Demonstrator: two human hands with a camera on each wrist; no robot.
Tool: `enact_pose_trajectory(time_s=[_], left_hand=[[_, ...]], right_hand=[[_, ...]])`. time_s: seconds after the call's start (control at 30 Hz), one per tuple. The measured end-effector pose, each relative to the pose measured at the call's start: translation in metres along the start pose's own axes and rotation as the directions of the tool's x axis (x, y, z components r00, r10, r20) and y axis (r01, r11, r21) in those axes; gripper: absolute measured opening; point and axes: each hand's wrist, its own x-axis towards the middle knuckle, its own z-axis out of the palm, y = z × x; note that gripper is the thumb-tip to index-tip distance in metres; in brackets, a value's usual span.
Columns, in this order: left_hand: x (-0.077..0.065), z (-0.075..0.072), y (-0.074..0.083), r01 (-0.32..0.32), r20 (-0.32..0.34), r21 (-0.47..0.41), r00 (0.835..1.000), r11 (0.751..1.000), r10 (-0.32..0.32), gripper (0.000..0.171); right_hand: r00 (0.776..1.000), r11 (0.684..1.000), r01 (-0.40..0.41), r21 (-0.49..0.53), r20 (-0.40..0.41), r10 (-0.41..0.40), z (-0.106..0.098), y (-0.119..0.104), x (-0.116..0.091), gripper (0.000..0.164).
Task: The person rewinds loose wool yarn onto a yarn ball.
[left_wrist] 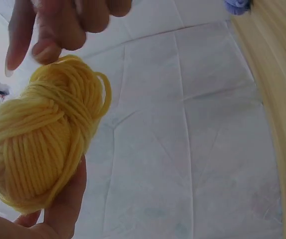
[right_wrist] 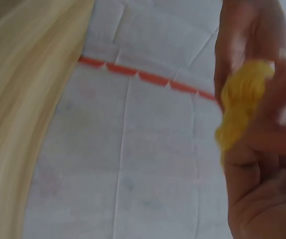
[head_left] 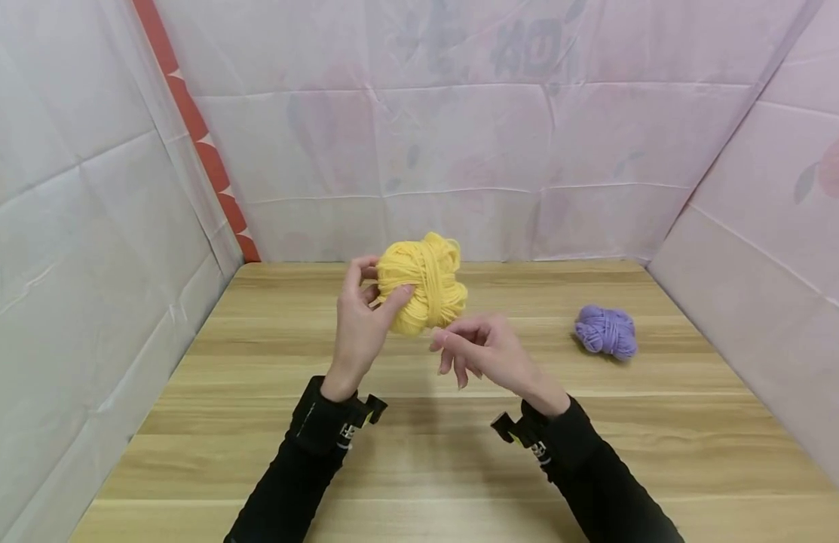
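Note:
A skein of yellow yarn [head_left: 422, 285], banded round its middle by its own strands, is held up above the wooden table. My left hand [head_left: 365, 320] grips it from the left, thumb on its near side and fingers behind. At the skein's lower right is my right hand [head_left: 490, 354], its fingers loosely bent and the thumb near the forefinger. In the left wrist view, right-hand fingertips [left_wrist: 47, 52] come up to the looped end of the yellow yarn [left_wrist: 43, 139]. No strand shows between them. The right wrist view is blurred, with the right hand [right_wrist: 267, 184] partly covering the yarn.
A smaller skein of purple yarn [head_left: 605, 332] lies on the right of the wooden table [head_left: 256, 422]. Pale printed sheets [head_left: 460, 143] hang as walls at the back and both sides. A red scalloped strip [head_left: 202, 143] runs down the back left corner.

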Motion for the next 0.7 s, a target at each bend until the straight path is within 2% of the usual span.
enact_pose_trajectory(time_s=[0.07, 0.13, 0.2, 0.27, 0.37, 0.5, 0.6, 0.7], left_hand=[[0.001, -0.001, 0.0, 0.001, -0.002, -0.021, 1.0, 1.0, -0.001, 0.043], [0.001, -0.001, 0.0, 0.008, 0.0, -0.046, 1.0, 0.999, -0.008, 0.043], [0.0, -0.001, -0.001, 0.015, 0.008, -0.071, 1.0, 0.997, -0.014, 0.042], [-0.001, 0.001, -0.001, 0.025, 0.024, -0.095, 0.999, 0.995, -0.023, 0.042], [-0.003, 0.006, -0.003, 0.047, 0.069, -0.103, 0.997, 0.994, -0.04, 0.042], [-0.006, 0.016, -0.006, 0.087, 0.153, -0.084, 0.985, 0.993, -0.074, 0.044], [-0.007, 0.018, -0.007, 0.116, 0.184, -0.046, 0.977, 0.992, -0.106, 0.049], [-0.007, 0.016, -0.009, 0.115, 0.177, -0.007, 0.978, 0.993, -0.112, 0.053]], right_hand=[[0.999, 0.996, -0.048, -0.073, 0.004, 0.048, -0.008, 0.003, 0.001, 0.025], [0.994, 0.986, -0.102, -0.135, -0.043, 0.097, -0.015, 0.005, 0.003, 0.028], [0.985, 0.979, -0.15, -0.139, -0.112, 0.134, -0.019, 0.006, 0.004, 0.035], [0.979, 0.982, -0.147, -0.121, -0.161, 0.127, -0.02, 0.006, 0.004, 0.045], [0.981, 0.995, -0.101, -0.016, -0.17, 0.097, -0.015, 0.007, 0.006, 0.058], [0.978, 0.991, -0.043, 0.126, -0.2, 0.068, -0.006, 0.01, 0.008, 0.055], [0.961, 0.976, -0.028, 0.215, -0.263, 0.085, -0.006, 0.015, 0.009, 0.05], [0.935, 0.947, -0.019, 0.322, -0.33, 0.131, -0.016, 0.026, 0.01, 0.045]])
